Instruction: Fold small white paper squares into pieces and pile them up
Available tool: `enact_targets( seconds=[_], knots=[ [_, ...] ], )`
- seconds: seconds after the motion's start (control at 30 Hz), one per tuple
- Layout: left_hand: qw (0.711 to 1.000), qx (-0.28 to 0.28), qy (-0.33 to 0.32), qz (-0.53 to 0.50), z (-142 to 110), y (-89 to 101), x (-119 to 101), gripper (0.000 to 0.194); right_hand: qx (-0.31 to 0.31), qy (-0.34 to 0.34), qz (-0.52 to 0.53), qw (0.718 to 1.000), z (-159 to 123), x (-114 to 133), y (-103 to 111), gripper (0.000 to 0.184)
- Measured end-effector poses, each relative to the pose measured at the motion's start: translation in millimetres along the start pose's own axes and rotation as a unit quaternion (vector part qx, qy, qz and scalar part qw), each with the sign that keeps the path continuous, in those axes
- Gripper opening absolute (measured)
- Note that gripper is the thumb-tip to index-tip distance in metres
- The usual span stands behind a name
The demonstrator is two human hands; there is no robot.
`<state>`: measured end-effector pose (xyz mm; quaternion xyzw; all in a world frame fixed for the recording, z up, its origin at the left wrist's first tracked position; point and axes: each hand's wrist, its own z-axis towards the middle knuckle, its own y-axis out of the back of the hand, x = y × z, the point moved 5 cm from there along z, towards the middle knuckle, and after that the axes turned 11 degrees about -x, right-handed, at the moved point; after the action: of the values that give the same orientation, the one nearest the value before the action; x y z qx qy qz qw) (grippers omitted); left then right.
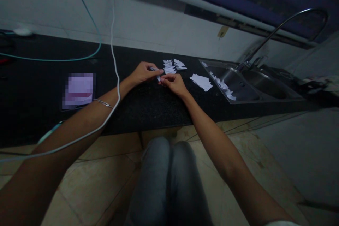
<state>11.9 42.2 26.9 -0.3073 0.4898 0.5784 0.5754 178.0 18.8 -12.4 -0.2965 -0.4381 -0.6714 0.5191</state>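
Observation:
Between my two hands is a small piece of folded white paper [158, 77], partly covered by the fingers. My left hand [145, 72] pinches it from the left side, and the fingertips of my right hand [173, 82] close on its lower right end. Just beyond the hands, folded paper pieces [169, 67] with pointed tips lie in small groups on the black countertop [148, 109]. To the right of my right hand is a fanned stack of flat white paper slips [201, 82].
More folded papers [224, 86] line the left rim of a metal double sink [254, 93] with a tall curved faucet [278, 30]. A white cable [113, 39] hangs across my left forearm. A blurred-out pinkish item [79, 90] lies at left, below a teal cable [66, 60].

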Motion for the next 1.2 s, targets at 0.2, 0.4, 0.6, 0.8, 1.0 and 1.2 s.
enact_targets(
  seconds=[0.2, 0.4, 0.6, 0.8, 1.0, 1.2],
  knots=[
    [1.000, 0.002, -0.016, 0.016, 1.9, -0.3, 3.2, 0.025, 0.009, 0.001, -0.019, 1.000, -1.7, -1.4, -0.6, 0.035],
    [0.998, -0.018, -0.036, 0.052, 4.0, 0.0, 3.8, 0.029, 0.017, 0.025, -0.048, 0.998, -5.0, 9.7, -2.5, 0.040],
    [0.995, -0.035, -0.049, 0.079, 4.9, -2.8, 7.0, 0.032, 0.015, 0.065, -0.077, 0.995, -8.3, 20.4, -2.9, 0.036],
    [0.996, -0.048, -0.052, 0.045, 6.5, -5.3, 3.6, 0.034, -0.054, 0.109, -0.138, 0.983, -7.0, 18.9, 3.0, 0.019],
    [0.994, 0.016, 0.051, -0.097, 7.4, -5.3, 7.1, 0.042, -0.131, 0.080, -0.092, 0.984, -3.0, 19.0, 14.7, 0.023],
    [0.993, 0.105, 0.021, -0.054, 0.0, -10.5, 9.3, 0.031, -0.120, 0.048, -0.017, 0.992, 0.6, 17.3, 15.1, 0.034]
  ],
)
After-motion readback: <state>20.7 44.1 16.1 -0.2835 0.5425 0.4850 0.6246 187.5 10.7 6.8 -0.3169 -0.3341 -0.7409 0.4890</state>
